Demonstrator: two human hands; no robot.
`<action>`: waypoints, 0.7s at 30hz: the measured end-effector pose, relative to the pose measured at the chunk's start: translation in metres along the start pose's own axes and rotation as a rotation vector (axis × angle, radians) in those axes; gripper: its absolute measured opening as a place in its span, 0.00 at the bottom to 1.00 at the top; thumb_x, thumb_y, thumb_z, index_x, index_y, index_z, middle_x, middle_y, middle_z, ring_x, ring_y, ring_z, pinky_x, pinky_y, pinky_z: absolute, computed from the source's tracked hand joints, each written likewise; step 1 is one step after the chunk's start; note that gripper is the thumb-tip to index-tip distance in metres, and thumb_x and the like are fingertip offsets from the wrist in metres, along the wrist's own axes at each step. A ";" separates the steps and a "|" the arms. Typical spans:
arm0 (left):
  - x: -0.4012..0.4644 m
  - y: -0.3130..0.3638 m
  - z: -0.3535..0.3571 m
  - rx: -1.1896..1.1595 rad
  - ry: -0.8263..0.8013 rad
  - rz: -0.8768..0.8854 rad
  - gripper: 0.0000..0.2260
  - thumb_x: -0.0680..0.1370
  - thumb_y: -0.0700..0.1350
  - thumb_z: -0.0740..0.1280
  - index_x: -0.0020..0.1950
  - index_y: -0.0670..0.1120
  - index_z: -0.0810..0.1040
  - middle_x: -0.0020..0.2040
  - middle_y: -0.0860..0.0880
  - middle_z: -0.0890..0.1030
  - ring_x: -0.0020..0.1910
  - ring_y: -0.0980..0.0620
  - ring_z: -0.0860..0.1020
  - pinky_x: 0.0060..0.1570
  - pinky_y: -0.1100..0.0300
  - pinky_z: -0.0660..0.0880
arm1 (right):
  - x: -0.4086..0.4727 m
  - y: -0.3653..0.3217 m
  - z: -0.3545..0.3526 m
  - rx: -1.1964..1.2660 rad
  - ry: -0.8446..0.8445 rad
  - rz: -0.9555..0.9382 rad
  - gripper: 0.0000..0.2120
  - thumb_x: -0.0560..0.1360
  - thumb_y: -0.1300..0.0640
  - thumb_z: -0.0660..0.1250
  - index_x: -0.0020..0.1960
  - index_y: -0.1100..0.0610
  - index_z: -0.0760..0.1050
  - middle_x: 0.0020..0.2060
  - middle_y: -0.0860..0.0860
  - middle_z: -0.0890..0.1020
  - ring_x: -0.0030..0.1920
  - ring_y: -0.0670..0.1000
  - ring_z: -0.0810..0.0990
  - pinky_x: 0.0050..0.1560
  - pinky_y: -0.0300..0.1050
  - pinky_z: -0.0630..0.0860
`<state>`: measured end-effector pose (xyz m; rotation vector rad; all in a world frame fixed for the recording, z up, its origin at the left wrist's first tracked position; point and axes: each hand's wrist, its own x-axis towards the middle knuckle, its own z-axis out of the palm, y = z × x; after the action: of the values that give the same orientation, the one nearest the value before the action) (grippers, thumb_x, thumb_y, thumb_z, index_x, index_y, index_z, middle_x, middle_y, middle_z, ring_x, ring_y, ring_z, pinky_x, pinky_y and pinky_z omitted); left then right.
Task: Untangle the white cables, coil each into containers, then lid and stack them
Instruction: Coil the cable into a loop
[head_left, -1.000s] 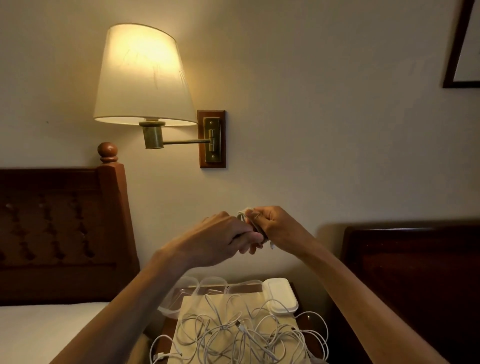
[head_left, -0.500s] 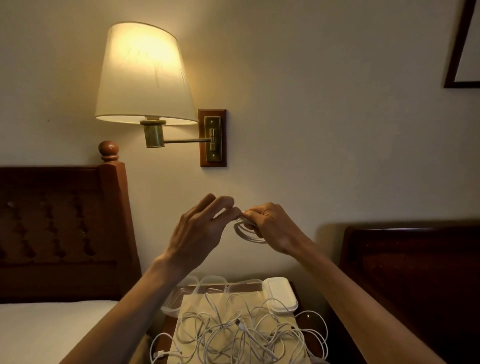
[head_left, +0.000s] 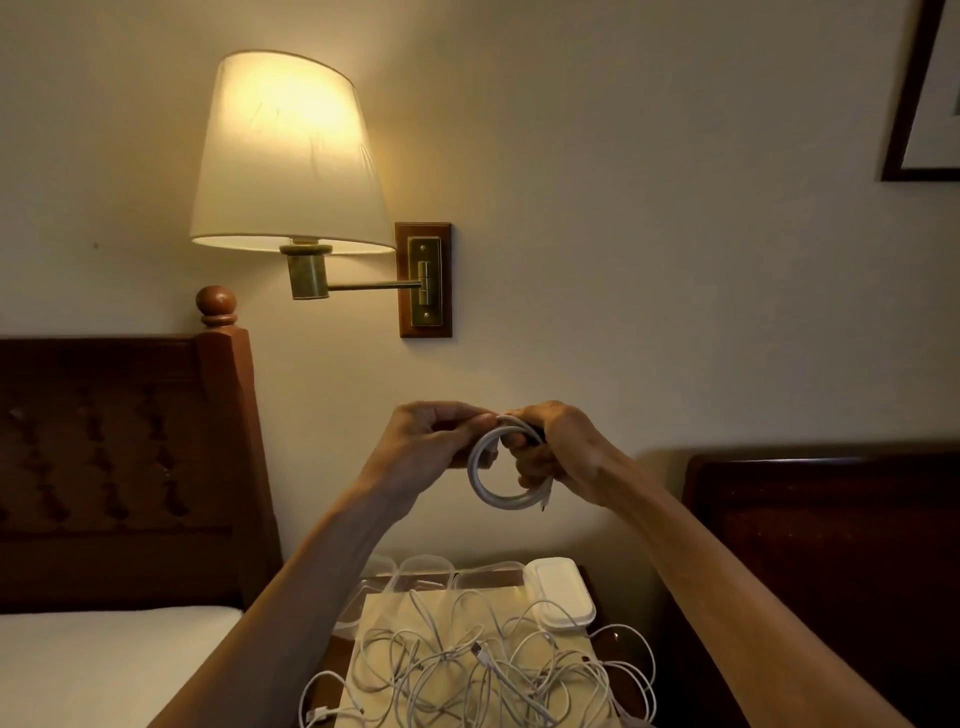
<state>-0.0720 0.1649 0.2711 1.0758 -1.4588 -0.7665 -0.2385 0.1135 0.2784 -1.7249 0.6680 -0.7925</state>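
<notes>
Both hands up at chest height: left hand (head_left: 421, 447) and right hand (head_left: 558, 452) fingers pinching the coiled cable (head_left: 498, 475). Keep loops tight, tuck the loose end, then drop into a container (head_left: 485, 574); tangle (head_left: 483, 670) waits on counter.

The coiled cable (head_left: 501, 470) disappears at its top behind the fingers (head_left: 470, 423) of the left hand (head_left: 426, 449) and into the right hand (head_left: 558, 449), so its upper turns cannot be counted. The tangle of cables (head_left: 467, 675) runs off the bottom edge. The clear containers (head_left: 431, 571) (faint outlines only) are partly covered by the left forearm (head_left: 291, 613) and a paper sheet (head_left: 395, 613). The table (head_left: 337, 654) shows only as slivers. The picture frame (head_left: 914, 93) is cut by the right edge.
</notes>
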 end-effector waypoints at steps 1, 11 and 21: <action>-0.002 0.002 0.001 -0.119 -0.011 -0.113 0.07 0.77 0.41 0.67 0.50 0.41 0.84 0.43 0.43 0.85 0.41 0.47 0.83 0.44 0.60 0.80 | 0.000 0.001 0.002 0.023 0.023 0.010 0.22 0.84 0.58 0.46 0.34 0.59 0.68 0.24 0.49 0.66 0.25 0.46 0.62 0.29 0.38 0.65; -0.016 -0.010 0.009 -0.322 -0.064 -0.133 0.14 0.71 0.45 0.72 0.53 0.39 0.82 0.42 0.46 0.81 0.46 0.48 0.80 0.52 0.51 0.79 | 0.013 0.003 0.009 -0.139 0.411 0.013 0.20 0.84 0.50 0.52 0.37 0.57 0.70 0.28 0.51 0.70 0.29 0.48 0.68 0.32 0.40 0.71; -0.008 -0.027 0.005 -0.388 -0.089 -0.062 0.15 0.72 0.42 0.69 0.57 0.37 0.79 0.42 0.46 0.80 0.45 0.45 0.79 0.59 0.49 0.77 | 0.013 0.012 0.008 -0.134 0.407 -0.201 0.19 0.81 0.46 0.57 0.49 0.57 0.80 0.29 0.51 0.68 0.30 0.46 0.70 0.31 0.37 0.74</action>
<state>-0.0722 0.1617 0.2430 0.7996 -1.2856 -1.1017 -0.2249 0.1047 0.2681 -1.7858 0.8437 -1.2858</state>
